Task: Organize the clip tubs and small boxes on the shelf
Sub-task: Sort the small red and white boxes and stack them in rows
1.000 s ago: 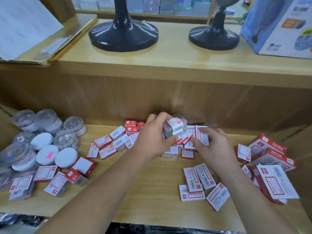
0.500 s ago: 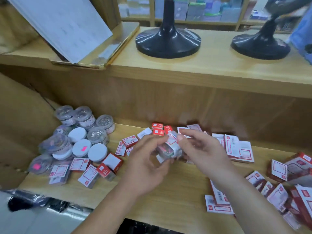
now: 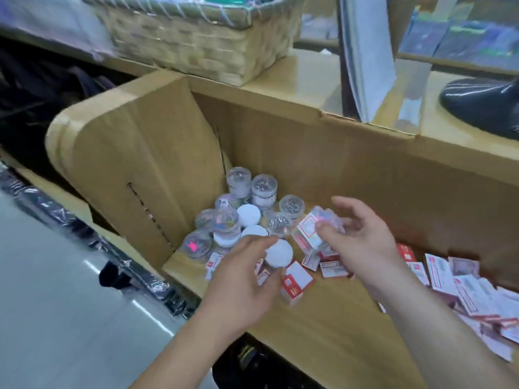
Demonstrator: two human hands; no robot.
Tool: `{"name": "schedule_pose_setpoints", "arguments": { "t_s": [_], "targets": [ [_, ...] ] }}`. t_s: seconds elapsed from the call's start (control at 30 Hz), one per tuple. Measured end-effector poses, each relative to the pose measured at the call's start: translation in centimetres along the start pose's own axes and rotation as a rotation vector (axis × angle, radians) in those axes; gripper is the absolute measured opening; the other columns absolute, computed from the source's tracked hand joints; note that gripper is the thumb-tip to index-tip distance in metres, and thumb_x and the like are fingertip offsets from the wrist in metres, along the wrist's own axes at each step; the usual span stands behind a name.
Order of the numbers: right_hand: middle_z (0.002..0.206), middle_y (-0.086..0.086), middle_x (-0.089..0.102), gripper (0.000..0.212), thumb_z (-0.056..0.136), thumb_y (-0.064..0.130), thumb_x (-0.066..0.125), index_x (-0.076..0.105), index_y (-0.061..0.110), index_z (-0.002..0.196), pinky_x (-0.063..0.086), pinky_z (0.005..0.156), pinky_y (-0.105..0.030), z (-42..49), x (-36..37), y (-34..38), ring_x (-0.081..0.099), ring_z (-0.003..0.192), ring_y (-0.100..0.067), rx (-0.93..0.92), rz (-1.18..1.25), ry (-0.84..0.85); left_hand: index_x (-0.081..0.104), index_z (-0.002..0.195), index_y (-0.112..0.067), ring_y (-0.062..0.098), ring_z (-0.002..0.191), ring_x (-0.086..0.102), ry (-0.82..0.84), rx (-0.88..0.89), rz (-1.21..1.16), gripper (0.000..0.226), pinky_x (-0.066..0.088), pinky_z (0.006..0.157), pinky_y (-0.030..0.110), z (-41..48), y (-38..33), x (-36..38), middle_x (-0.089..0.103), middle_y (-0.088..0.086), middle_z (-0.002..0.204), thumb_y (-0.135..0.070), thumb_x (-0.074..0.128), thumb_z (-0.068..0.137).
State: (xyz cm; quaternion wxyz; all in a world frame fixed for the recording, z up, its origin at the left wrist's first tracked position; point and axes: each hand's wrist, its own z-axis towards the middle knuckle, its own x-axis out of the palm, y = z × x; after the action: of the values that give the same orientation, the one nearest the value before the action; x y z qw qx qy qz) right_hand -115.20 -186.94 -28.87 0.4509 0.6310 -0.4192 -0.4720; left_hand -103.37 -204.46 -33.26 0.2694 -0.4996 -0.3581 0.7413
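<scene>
Right hand (image 3: 362, 242) was clamped on a small stack of boxes (image 3: 311, 231), thumb in front, fingers behind; frame blurred there, count unclear. Left hand (image 3: 247, 279) hovered loosely curled over a white-lidded tub (image 3: 278, 253), not clearly gripping it; cannot tell if touching.

Clip tubs (image 3: 247, 209) sat bunched in the shelf's left corner, some upright, some on their sides. Small boxes (image 3: 455, 282) lay scattered flat along the shelf (image 3: 331, 327) to the right, a few near the front edge.

Risks, judged: held stack looked loosely pinched, so a box could slide out and drop. Left hand reaching in could knock the leaning tubs, and round tubs on their sides would roll. Boxes near the front edge could be swept off by a forearm onto the floor (image 3: 56, 318).

Surface was smooth light wood, little friction. Corner bounded by a side panel (image 3: 134, 169). Upper ledge carried a wicker basket (image 3: 196, 46) and a black round base (image 3: 483, 105). Tight, cluttered shop space.
</scene>
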Motion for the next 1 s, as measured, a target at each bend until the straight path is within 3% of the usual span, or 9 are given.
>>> {"name": "schedule_pose_setpoints", "arguments": {
  "t_s": [0.1, 0.2, 0.37, 0.47, 0.57, 0.67, 0.87, 0.93, 1.0],
  "targets": [
    [0.098, 0.007, 0.068, 0.049, 0.081, 0.022, 0.081, 0.061, 0.027, 0.126, 0.055, 0.08, -0.025, 2.1, 3.7, 0.7, 0.067, 0.08, -0.006, -0.025, -0.092, 0.029, 0.063, 0.124, -0.034, 0.006, 0.1, 0.061, -0.123, 0.016, 0.098, 0.038, 0.055, 0.083, 0.036, 0.6, 2.0, -2.7, 0.058, -0.021, 0.111, -0.034, 0.066, 0.086],
    [0.093, 0.01, 0.066, 0.037, 0.085, 0.021, 0.078, 0.061, 0.02, 0.117, 0.049, 0.068, -0.011, 3.3, 6.8, 0.7, 0.062, 0.07, 0.006, -0.026, -0.13, 0.038, 0.067, 0.123, -0.021, 0.016, 0.106, 0.063, -0.194, 0.046, 0.169, 0.039, 0.054, 0.087, 0.039, 1.5, 3.7, -4.6, 0.062, -0.01, 0.115, -0.034, 0.064, 0.086],
    [0.094, 0.015, 0.066, 0.024, 0.086, 0.042, 0.074, 0.062, 0.028, 0.103, 0.055, 0.083, -0.029, 4.6, 9.6, -0.4, 0.062, 0.084, 0.003, -0.041, -0.245, -0.056, 0.066, 0.126, -0.017, 0.025, 0.119, 0.056, -0.138, 0.063, 0.34, 0.044, 0.052, 0.094, 0.043, 3.3, 6.8, -5.5, 0.059, -0.002, 0.127, -0.035, 0.063, 0.085],
    [0.11, 0.01, 0.063, 0.052, 0.076, 0.07, 0.064, 0.065, 0.032, 0.111, 0.052, 0.095, -0.043, 5.3, 10.0, -0.9, 0.06, 0.11, -0.015, -0.054, -0.475, -0.07, 0.063, 0.133, -0.015, 0.026, 0.125, 0.051, -0.03, 0.044, 0.378, 0.053, 0.052, 0.098, 0.045, 3.9, 8.1, -5.6, 0.058, 0.001, 0.135, -0.032, 0.063, 0.084],
    [0.114, 0.008, 0.061, 0.069, 0.07, 0.082, 0.059, 0.066, 0.03, 0.115, 0.053, 0.093, -0.043, 5.2, 9.5, -0.8, 0.06, 0.111, -0.015, -0.04, -0.497, -0.077, 0.058, 0.14, -0.016, 0.024, 0.136, 0.048, -0.001, 0.074, 0.342, 0.056, 0.049, 0.105, 0.042, 3.9, 8.7, -5.9, 0.053, 0.001, 0.145, -0.028, 0.063, 0.086],
    [0.109, 0.012, 0.059, 0.051, 0.079, 0.072, 0.064, 0.067, 0.032, 0.11, 0.054, 0.088, -0.04, 3.9, 8.5, -0.3, 0.061, 0.097, -0.01, -0.146, -0.484, -0.121, 0.06, 0.137, -0.015, 0.023, 0.135, 0.051, -0.087, 0.062, 0.293, 0.052, 0.048, 0.106, 0.036, 3.2, 9.0, -6.6, 0.052, 0.001, 0.146, -0.018, 0.07, 0.087],
    [0.098, 0.017, 0.066, 0.008, 0.088, 0.04, 0.07, 0.071, 0.034, 0.093, 0.055, 0.081, -0.039, -1.3, 7.4, -0.2, 0.062, 0.09, -0.004, -0.3, -0.479, -0.073, 0.068, 0.122, -0.018, 0.017, 0.105, 0.062, -0.216, -0.011, 0.225, 0.036, 0.053, 0.091, 0.037, -1.6, 9.5, -7.1, 0.059, -0.006, 0.119, -0.016, 0.073, 0.087],
    [0.094, 0.017, 0.068, 0.005, 0.087, 0.036, 0.072, 0.072, 0.032, 0.09, 0.053, 0.079, -0.033, -2.9, 7.7, -0.7, 0.062, 0.087, -0.003, -0.31, -0.494, 0.006, 0.067, 0.122, -0.024, 0.011, 0.096, 0.062, -0.197, -0.114, 0.201, 0.038, 0.055, 0.085, 0.035, -3.7, 9.9, -6.5, 0.057, -0.013, 0.117, -0.023, 0.077, 0.085],
    [0.092, 0.014, 0.068, 0.011, 0.085, 0.035, 0.075, 0.075, 0.028, 0.092, 0.051, 0.08, -0.031, -4.0, 8.0, -1.8, 0.061, 0.087, -0.005, -0.324, -0.529, 0.04, 0.066, 0.126, -0.025, 0.007, 0.101, 0.062, -0.16, -0.169, 0.182, 0.044, 0.056, 0.085, 0.035, -5.1, 10.4, -5.4, 0.055, -0.016, 0.118, -0.03, 0.077, 0.083]
  ]
}}
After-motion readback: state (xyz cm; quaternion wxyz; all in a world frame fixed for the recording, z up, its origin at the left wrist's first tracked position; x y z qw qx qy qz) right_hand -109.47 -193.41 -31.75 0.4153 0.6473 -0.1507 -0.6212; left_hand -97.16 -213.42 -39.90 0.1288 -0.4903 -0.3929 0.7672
